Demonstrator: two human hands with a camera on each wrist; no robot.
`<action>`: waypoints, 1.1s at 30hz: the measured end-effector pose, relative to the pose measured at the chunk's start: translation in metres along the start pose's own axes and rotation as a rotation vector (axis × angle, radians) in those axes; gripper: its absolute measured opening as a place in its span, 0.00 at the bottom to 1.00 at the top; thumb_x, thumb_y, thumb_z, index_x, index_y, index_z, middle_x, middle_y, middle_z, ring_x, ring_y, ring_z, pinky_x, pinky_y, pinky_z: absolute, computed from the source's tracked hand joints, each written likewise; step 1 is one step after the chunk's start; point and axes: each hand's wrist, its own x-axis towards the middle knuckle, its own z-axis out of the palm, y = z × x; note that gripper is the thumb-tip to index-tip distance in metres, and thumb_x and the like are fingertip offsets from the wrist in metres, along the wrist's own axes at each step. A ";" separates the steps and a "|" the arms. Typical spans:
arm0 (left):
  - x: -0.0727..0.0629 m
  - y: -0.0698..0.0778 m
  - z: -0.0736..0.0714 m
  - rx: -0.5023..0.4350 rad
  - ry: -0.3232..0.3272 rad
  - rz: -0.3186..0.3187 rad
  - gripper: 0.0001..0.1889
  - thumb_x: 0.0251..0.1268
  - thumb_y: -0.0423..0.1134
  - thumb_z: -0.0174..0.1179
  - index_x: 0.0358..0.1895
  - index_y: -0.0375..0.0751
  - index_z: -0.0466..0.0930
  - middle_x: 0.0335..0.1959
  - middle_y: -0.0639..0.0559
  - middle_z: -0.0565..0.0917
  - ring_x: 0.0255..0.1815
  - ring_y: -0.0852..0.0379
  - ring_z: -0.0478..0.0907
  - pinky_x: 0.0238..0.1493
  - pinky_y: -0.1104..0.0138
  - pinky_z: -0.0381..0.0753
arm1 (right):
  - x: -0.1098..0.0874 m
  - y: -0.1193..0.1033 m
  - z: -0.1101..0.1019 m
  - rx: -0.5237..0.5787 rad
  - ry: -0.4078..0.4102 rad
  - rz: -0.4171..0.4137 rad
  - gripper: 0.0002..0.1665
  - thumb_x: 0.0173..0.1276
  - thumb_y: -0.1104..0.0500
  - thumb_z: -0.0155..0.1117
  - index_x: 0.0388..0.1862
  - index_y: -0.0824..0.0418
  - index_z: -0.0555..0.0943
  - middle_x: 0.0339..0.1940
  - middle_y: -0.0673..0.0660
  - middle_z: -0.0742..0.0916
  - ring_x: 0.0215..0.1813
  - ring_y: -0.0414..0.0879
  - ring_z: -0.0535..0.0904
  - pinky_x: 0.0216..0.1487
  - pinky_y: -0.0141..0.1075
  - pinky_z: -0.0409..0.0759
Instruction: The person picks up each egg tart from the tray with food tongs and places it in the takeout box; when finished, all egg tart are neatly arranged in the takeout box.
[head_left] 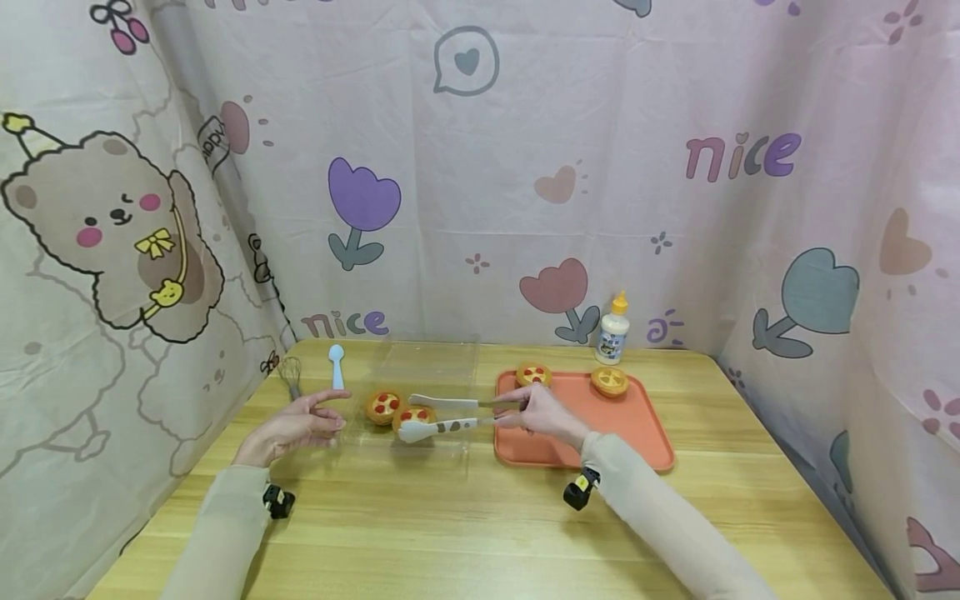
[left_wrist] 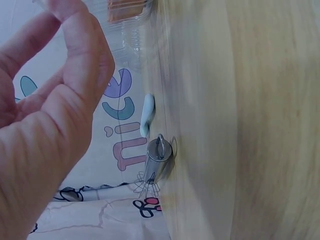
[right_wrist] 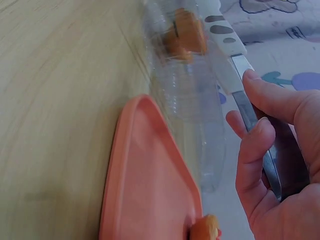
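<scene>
My right hand (head_left: 549, 418) grips a pair of tongs (right_wrist: 227, 40) by their metal handle. The tongs' pale, brown-spotted tips reach left over a clear plastic box (head_left: 438, 457) with its lid (head_left: 427, 360) raised at the back. Two small pizza-like tarts (head_left: 384, 405) lie in the box, side by side; the tongs' arms overlap the right one (head_left: 417, 413) in the head view. At the box's left side is my left hand (head_left: 292, 429), fingers loosely bent and spread from the thumb, holding nothing.
An orange tray (head_left: 551, 450) on the right carries a red-topped tart (head_left: 534, 375) and a yellow-topped one (head_left: 610, 382). Behind it stands a white squeeze bottle (head_left: 611, 335) with a yellow tip. A whisk (left_wrist: 157, 160) and a light blue spoon (head_left: 337, 367) lie at the back left.
</scene>
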 end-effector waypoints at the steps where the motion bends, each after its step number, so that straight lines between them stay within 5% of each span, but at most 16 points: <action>1: 0.000 0.000 0.000 -0.004 0.001 -0.001 0.39 0.67 0.28 0.58 0.77 0.37 0.46 0.42 0.45 0.80 0.37 0.54 0.82 0.45 0.60 0.87 | 0.001 -0.001 0.002 -0.006 0.001 -0.001 0.26 0.61 0.53 0.73 0.59 0.57 0.83 0.50 0.63 0.88 0.12 0.37 0.63 0.16 0.33 0.66; 4: 0.000 0.000 0.001 -0.001 0.005 -0.002 0.40 0.67 0.28 0.58 0.77 0.36 0.46 0.42 0.45 0.80 0.37 0.53 0.82 0.45 0.60 0.87 | 0.004 -0.003 0.006 -0.015 0.006 0.005 0.26 0.62 0.54 0.73 0.59 0.58 0.83 0.52 0.63 0.87 0.13 0.37 0.63 0.16 0.33 0.66; 10: -0.001 0.002 0.002 0.003 0.013 -0.008 0.40 0.67 0.28 0.59 0.77 0.36 0.46 0.42 0.45 0.80 0.37 0.53 0.82 0.45 0.60 0.87 | 0.010 -0.005 0.011 -0.051 0.039 0.021 0.25 0.60 0.55 0.74 0.56 0.59 0.84 0.37 0.67 0.88 0.14 0.37 0.65 0.16 0.28 0.66; 22: 0.000 0.001 0.000 0.013 0.008 -0.007 0.40 0.67 0.28 0.58 0.77 0.35 0.44 0.43 0.43 0.79 0.38 0.53 0.81 0.45 0.59 0.87 | 0.025 -0.018 0.014 -0.179 -0.012 -0.054 0.22 0.61 0.54 0.73 0.54 0.56 0.86 0.51 0.60 0.88 0.21 0.36 0.67 0.26 0.28 0.69; 28: -0.001 0.001 0.000 0.012 0.016 -0.012 0.41 0.67 0.28 0.58 0.77 0.36 0.45 0.43 0.44 0.79 0.37 0.53 0.81 0.45 0.60 0.87 | 0.033 -0.021 0.018 -0.214 0.002 -0.068 0.20 0.58 0.55 0.76 0.50 0.57 0.87 0.43 0.56 0.90 0.32 0.36 0.82 0.32 0.28 0.75; 33: -0.001 0.001 0.001 0.004 0.019 -0.014 0.41 0.67 0.28 0.59 0.77 0.36 0.45 0.43 0.44 0.79 0.37 0.53 0.81 0.45 0.61 0.87 | 0.035 -0.022 0.020 -0.226 0.008 -0.053 0.21 0.57 0.54 0.77 0.49 0.57 0.87 0.44 0.56 0.90 0.42 0.43 0.84 0.38 0.30 0.80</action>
